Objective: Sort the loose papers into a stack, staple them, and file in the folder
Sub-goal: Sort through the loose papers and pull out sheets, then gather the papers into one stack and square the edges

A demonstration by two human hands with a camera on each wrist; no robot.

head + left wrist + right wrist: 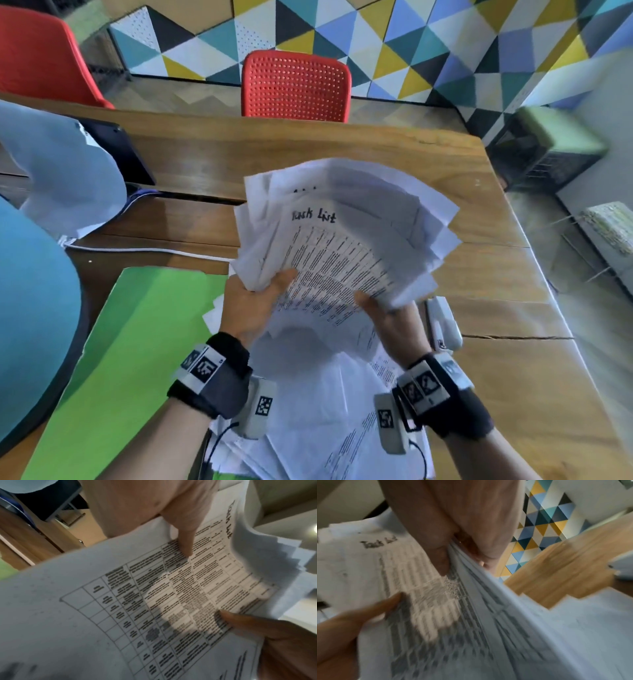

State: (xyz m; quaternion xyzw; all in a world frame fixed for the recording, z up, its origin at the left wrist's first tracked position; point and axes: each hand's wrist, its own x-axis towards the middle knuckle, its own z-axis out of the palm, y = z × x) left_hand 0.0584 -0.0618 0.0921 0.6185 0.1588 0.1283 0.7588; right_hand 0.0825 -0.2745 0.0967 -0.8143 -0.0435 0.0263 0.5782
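- Setting: an office or meeting room.
- Wooden tabletop [376, 147] with red perforated chairs [296, 85] alongside.
- Wall panels [394, 41] in coloured triangles.
- Printed papers [346, 236], green folder [137, 342], stapler [443, 322].

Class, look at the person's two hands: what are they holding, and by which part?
Both hold the fanned bundle of white printed papers by its near edge: left hand at the left corner, right hand at the right.

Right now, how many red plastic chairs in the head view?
2: one perforated red plastic chair behind the wooden table's far edge, another at top left, cropped. More may be out of frame.
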